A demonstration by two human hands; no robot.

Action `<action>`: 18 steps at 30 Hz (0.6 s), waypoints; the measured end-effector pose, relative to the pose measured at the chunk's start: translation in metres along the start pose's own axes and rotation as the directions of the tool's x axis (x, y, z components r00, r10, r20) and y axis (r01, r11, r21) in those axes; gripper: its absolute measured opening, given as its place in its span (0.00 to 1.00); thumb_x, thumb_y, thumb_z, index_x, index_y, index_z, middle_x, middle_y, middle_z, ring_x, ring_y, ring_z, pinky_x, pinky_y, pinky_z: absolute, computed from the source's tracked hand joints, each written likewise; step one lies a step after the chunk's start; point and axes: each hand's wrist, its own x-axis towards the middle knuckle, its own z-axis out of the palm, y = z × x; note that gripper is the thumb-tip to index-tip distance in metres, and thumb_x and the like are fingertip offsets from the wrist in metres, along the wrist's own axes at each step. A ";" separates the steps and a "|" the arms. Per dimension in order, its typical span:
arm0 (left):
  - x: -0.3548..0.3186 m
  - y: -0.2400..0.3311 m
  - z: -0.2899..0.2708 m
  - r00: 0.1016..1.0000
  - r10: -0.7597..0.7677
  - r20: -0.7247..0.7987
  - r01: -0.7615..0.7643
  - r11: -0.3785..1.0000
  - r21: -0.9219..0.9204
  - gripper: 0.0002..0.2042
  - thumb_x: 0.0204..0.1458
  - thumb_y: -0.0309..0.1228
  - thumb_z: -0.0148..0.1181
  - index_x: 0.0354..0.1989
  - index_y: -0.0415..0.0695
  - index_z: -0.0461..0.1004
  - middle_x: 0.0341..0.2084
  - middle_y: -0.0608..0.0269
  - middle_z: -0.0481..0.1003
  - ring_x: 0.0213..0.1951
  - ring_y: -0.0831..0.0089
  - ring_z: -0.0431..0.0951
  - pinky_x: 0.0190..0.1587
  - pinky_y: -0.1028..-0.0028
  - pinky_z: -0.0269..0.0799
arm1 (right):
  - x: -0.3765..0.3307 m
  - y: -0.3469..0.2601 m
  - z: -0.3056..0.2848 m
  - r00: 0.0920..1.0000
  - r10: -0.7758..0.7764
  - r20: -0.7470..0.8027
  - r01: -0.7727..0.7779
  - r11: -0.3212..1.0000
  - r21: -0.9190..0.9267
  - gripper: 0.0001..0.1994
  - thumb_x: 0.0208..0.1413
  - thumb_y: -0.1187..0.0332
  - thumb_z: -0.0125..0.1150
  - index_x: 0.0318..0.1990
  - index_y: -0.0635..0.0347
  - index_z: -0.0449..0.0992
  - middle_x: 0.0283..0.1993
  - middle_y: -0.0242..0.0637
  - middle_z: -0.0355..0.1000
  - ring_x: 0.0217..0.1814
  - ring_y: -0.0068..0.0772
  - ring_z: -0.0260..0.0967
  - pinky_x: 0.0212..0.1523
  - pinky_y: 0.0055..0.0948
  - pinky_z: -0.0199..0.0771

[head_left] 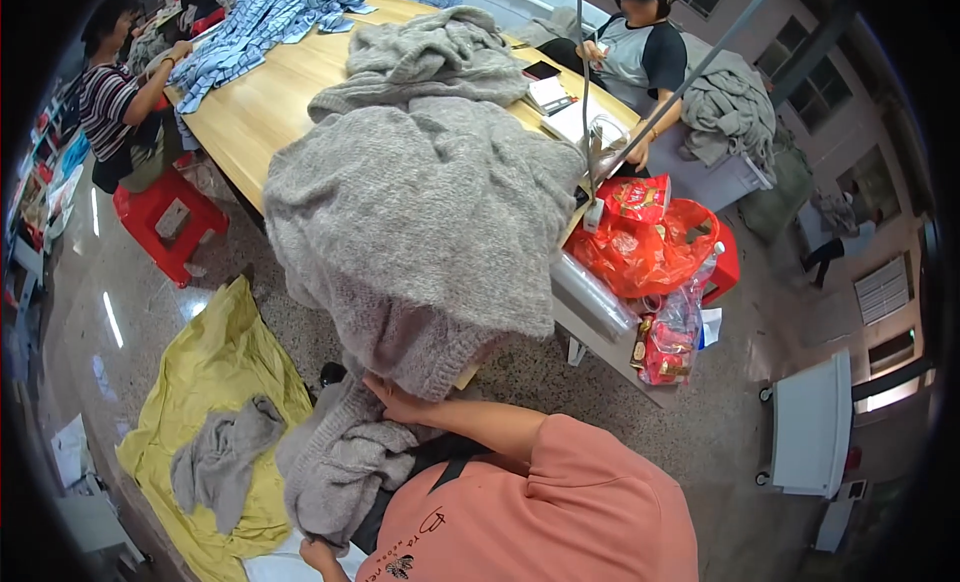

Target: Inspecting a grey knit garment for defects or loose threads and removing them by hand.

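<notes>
Step in hand: gathering the grey sweater [420, 212], draped off the near edge of the surface [250, 112]. Your right hand [392, 400] pinches its hem; left hand [318, 556] fingers grip the hanging end. Next, probably lift it flat.

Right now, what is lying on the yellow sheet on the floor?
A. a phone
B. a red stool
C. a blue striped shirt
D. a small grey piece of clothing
D: a small grey piece of clothing lies crumpled on the yellow sheet spread on the floor, left of the person's left hand, which holds another grey sweater.
</notes>
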 end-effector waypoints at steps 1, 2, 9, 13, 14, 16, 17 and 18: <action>-0.008 0.008 -0.002 1.000 0.021 -0.011 -0.020 0.994 0.105 0.12 0.38 0.29 0.56 0.23 0.30 0.67 0.19 0.45 0.70 0.24 0.55 0.68 0.31 0.61 0.63 | -0.004 -0.007 -0.006 1.000 0.001 -0.027 -0.004 0.993 -0.120 0.43 0.33 0.75 0.59 0.61 0.62 0.42 0.60 0.57 0.42 0.63 0.57 0.37 0.59 0.38 0.45; -0.014 0.013 -0.004 0.999 0.043 -0.020 -0.038 0.977 0.209 0.12 0.38 0.29 0.55 0.18 0.29 0.65 0.16 0.46 0.69 0.22 0.57 0.68 0.29 0.60 0.62 | -0.004 -0.003 -0.003 0.999 0.007 -0.036 -0.011 0.993 -0.115 0.43 0.33 0.75 0.59 0.61 0.62 0.42 0.60 0.57 0.42 0.63 0.57 0.37 0.59 0.38 0.45; 0.001 0.003 -0.035 0.985 -0.088 0.146 0.171 0.512 -0.842 0.16 0.50 0.31 0.46 0.45 0.32 0.65 0.39 0.48 0.69 0.40 0.59 0.70 0.43 0.63 0.66 | -0.019 -0.026 -0.047 0.969 -0.229 -0.092 0.226 0.973 -0.039 0.22 0.36 0.70 0.59 0.42 0.63 0.61 0.39 0.53 0.62 0.42 0.52 0.60 0.43 0.40 0.59; 0.033 0.032 -0.103 0.983 -0.043 0.176 0.181 0.250 -0.951 0.21 0.51 0.34 0.45 0.50 0.32 0.61 0.47 0.50 0.65 0.47 0.59 0.67 0.50 0.63 0.63 | -0.011 -0.036 -0.056 0.987 -0.096 0.126 0.042 0.926 0.375 0.14 0.35 0.68 0.60 0.30 0.66 0.66 0.31 0.49 0.68 0.35 0.46 0.66 0.36 0.34 0.63; 0.047 0.027 -0.133 0.978 -0.002 0.206 0.203 0.192 -0.960 0.21 0.51 0.35 0.45 0.50 0.32 0.61 0.47 0.50 0.65 0.48 0.59 0.67 0.51 0.63 0.63 | -0.019 -0.054 -0.084 0.953 -0.277 0.120 0.201 0.878 0.435 0.11 0.38 0.69 0.59 0.27 0.67 0.68 0.26 0.44 0.69 0.30 0.39 0.67 0.32 0.31 0.64; 0.049 0.029 -0.167 0.955 0.283 0.083 -0.021 0.345 -0.939 0.19 0.53 0.34 0.43 0.49 0.33 0.62 0.45 0.49 0.67 0.47 0.60 0.67 0.51 0.64 0.63 | -0.038 -0.085 -0.120 0.911 -0.395 0.119 0.236 0.735 0.636 0.11 0.40 0.69 0.59 0.29 0.68 0.68 0.26 0.43 0.69 0.30 0.37 0.67 0.31 0.31 0.64; 0.042 0.030 -0.178 0.938 0.344 0.044 -0.094 0.374 -0.923 0.19 0.52 0.33 0.43 0.49 0.33 0.62 0.45 0.50 0.67 0.47 0.60 0.67 0.50 0.64 0.63 | -0.053 -0.104 -0.138 0.854 -0.509 0.106 0.230 0.553 0.801 0.11 0.42 0.69 0.58 0.31 0.68 0.69 0.26 0.42 0.68 0.29 0.35 0.66 0.31 0.31 0.64; 0.032 0.032 -0.190 0.915 0.403 0.005 -0.171 0.400 -0.901 0.19 0.52 0.33 0.44 0.49 0.33 0.63 0.44 0.50 0.67 0.47 0.61 0.67 0.50 0.65 0.63 | -0.070 -0.120 -0.159 0.778 -0.614 0.135 0.235 0.483 0.844 0.11 0.44 0.68 0.58 0.32 0.68 0.69 0.26 0.41 0.68 0.29 0.33 0.66 0.31 0.30 0.64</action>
